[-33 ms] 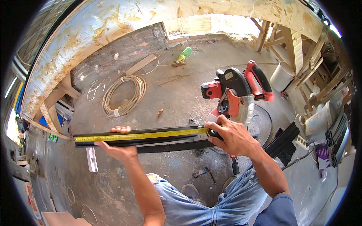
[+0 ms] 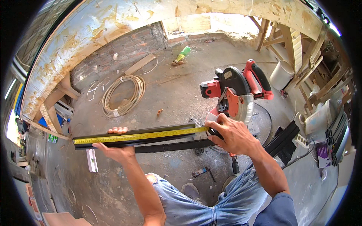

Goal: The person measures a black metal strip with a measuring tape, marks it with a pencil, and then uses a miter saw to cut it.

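Note:
My left hand (image 2: 117,151) is closed round short black channelled profiles (image 2: 171,129), with its thumb side toward me and its fingertips over the far edge. Along them runs a yellow tape blade (image 2: 154,136), pulled out from their left end toward my right hand (image 2: 236,138). That hand grips the dark tape measure case (image 2: 215,133), mostly hidden by its fingers. Just below lies a longer black strip (image 2: 175,146), its right end passing under the right hand. A red and black miter saw (image 2: 236,100) stands on the floor beyond my right hand.
Coiled pale hose (image 2: 140,98) and a wooden board (image 2: 140,64) lie at the far left. More black profiles (image 2: 285,143) sit right, beside a power strip (image 2: 300,141). A small tool (image 2: 200,172) and a spirit level (image 2: 92,161) rest on the floor. A white bucket (image 2: 281,75) stands far right.
My left hand and the profiles have shifted slightly left, their left end dipping a little. The profiles' right end now sits farther from my right hand, which has barely moved.

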A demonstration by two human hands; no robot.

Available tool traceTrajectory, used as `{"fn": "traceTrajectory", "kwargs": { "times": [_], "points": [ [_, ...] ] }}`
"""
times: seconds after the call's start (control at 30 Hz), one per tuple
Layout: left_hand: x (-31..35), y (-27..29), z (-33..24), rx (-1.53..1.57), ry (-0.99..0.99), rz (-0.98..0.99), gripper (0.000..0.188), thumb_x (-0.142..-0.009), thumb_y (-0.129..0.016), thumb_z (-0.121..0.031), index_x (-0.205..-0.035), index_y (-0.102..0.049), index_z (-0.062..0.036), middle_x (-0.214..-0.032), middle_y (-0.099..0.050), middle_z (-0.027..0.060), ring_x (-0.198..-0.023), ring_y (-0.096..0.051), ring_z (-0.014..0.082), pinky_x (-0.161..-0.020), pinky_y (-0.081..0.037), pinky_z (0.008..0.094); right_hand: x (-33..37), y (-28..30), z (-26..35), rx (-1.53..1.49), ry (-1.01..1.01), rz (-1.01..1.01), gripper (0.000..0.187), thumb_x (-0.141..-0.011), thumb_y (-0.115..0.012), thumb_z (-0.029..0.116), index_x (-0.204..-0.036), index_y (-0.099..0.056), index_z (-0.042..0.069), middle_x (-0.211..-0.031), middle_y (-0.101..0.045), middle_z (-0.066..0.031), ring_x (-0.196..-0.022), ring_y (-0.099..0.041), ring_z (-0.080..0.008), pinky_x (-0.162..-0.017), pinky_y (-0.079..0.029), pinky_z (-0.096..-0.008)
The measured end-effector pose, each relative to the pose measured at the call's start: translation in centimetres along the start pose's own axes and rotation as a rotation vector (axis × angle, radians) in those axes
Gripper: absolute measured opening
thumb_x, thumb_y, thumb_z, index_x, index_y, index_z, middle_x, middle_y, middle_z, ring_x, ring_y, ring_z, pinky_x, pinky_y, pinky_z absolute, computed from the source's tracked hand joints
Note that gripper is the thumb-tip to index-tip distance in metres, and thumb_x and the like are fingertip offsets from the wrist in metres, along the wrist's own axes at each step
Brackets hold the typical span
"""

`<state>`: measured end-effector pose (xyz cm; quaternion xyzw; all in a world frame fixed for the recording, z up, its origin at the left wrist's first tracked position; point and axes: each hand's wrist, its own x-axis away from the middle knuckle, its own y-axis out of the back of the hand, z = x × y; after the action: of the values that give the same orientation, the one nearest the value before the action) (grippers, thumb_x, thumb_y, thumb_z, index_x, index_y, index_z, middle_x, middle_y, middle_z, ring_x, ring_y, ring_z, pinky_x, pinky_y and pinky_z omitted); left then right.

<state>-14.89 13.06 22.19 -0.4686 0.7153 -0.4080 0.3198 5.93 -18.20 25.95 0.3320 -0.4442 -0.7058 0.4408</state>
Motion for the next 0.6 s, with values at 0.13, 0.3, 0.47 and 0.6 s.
{"fn": "traceTrajectory", "kwargs": {
  "times": [0.13,0.3,0.47,0.6],
  "points": [
    [-0.8,1.9,-0.7,0.127,0.035,0.157,0.077,-0.084,-0.06,-0.075,-0.094,-0.053,0.0015,-0.089,-0.047,0.0106,-0.086,-0.048,0.0251,-0.081,-0.044,0.0385,0.5,0.0,-1.2,0.028,-0.01,-0.062,0.037,-0.096,-0.061,0.035,-0.128,-0.057,0.018,-0.109,-0.056,-0.0169,-0.095,-0.066,-0.036,-0.077,-0.053,-0.0455],
    [-0.6,1.5,-1.5,-0.083,-0.207,-0.162,0.08,-0.086,-0.052,-0.078,-0.095,-0.052,0.0011,-0.088,-0.053,0.013,-0.083,-0.051,0.0275,-0.084,-0.047,0.0418,0.0,0.0,-2.3,0.033,-0.02,-0.107,0.033,-0.094,-0.062,0.032,-0.123,-0.06,0.016,-0.107,-0.058,-0.0186,-0.091,-0.067,-0.0385,-0.077,-0.054,-0.0467],
    [1.2,-2.4,1.5,-0.21,-0.003,-0.261,0.087,-0.082,-0.043,-0.087,-0.094,-0.051,-0.0009,-0.079,-0.056,0.0131,-0.071,-0.054,0.0271,-0.07,-0.052,0.045,0.0,0.7,-1.4,-0.081,0.041,-0.065,0.031,-0.095,-0.062,0.03,-0.121,-0.061,0.014,-0.104,-0.058,-0.0158,-0.089,-0.064,-0.036,-0.075,-0.05,-0.0458],
    [2.7,-2.4,4.9,0.103,0.25,0.118,0.101,-0.066,-0.04,-0.099,-0.084,-0.057,-0.002,-0.079,-0.057,0.0119,-0.071,-0.054,0.0263,-0.074,-0.045,0.0414,-0.3,-0.1,-0.6,-0.216,0.06,0.072,0.03,-0.095,-0.06,0.03,-0.118,-0.062,0.011,-0.099,-0.059,-0.014,-0.089,-0.061,-0.0351,-0.077,-0.048,-0.0444]
  ]
}}
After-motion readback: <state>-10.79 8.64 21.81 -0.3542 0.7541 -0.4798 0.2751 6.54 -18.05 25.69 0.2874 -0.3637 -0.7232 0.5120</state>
